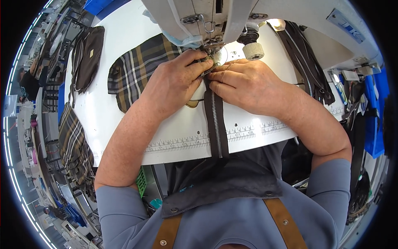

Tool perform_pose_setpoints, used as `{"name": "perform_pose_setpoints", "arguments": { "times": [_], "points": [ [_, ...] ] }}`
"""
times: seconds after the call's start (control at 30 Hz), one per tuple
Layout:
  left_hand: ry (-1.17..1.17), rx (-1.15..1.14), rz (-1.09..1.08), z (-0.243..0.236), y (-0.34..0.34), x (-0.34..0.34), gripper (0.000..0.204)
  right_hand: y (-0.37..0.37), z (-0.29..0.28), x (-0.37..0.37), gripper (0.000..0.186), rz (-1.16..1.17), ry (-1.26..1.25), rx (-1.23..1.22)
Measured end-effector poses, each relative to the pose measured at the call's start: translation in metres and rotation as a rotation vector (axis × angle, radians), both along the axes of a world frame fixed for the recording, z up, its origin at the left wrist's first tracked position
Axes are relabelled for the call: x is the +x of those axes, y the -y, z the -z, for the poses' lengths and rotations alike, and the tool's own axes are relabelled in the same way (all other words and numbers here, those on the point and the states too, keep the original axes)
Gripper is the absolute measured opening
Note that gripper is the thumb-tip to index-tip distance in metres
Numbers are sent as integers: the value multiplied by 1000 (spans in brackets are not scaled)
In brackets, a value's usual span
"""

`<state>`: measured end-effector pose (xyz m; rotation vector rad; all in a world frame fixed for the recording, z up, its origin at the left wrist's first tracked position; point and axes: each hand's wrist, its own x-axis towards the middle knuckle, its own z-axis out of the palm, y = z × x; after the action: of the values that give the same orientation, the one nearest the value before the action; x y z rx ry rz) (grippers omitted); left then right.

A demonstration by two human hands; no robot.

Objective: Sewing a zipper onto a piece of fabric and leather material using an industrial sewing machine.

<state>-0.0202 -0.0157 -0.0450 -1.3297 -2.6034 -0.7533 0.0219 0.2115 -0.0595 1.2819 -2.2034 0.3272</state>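
Where the two hands meet just short of the needle area, the upper end of a dark zipper strip (pixel 215 124) lies under and between their fingertips. Taking that meeting point as the centre of a clock with 12 at the far side, the strip's long axis runs almost straight toward 6, its metal teeth facing up, crossing the ruler scale (pixel 182 144) and reaching the near edge of the white surface (pixel 99 114). The sewing machine (pixel 168 14) stands at 12, directly beyond the fingertips.

The right hand (pixel 248 85) is the nearer to the exposed strip: its fingers are drawn together, tips on the strip's upper part from about 3 o'clock. The left hand (pixel 174 83) comes in from 8, fingers bent and tips bunched by the needle area, covering the right-hand edge of the plaid fabric (pixel 132 68), which spreads toward 9. I cannot tell whether either of the hands pinches or merely presses down, as the undersides are hidden.

Farther out at 9 lies a dark brown fabric piece (pixel 89 58); at 3, a bundle of zippers (pixel 302 62).
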Motion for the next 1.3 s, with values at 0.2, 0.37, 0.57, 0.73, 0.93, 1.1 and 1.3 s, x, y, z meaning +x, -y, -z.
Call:
{"name": "perform_pose_setpoints", "arguments": {
  "times": [0.2, 0.37, 0.57, 0.73, 0.93, 1.1, 1.3],
  "points": [
    [-3, 0, -4, 0, 0, -1, 41, 2, -6, -2, 12, 4, 84, -47],
    [14, -2, 6, 0, 1, -3, 41, -24, -31, -3, 20, -2, 517, -160],
    [41, 1, -24, -1, 0, -4, 40, -48, -35, -20, 40, 296, 859, -519],
    [5, -7, -15, -1, 0, -4, 38, -42, -25, -26, 49, 124, 877, -726],
    [15, 3, -10, -1, 1, -5, 38, -30, -14, -27, 53, 170, 935, -922],
    [13, 3, 2, -1, 3, -4, 40, -30, -15, -28, 53, 176, 874, -866],
    [24, 1, 10, -1, 4, -3, 42, -30, -16, -27, 54, 178, 860, -881]
  ]
}}
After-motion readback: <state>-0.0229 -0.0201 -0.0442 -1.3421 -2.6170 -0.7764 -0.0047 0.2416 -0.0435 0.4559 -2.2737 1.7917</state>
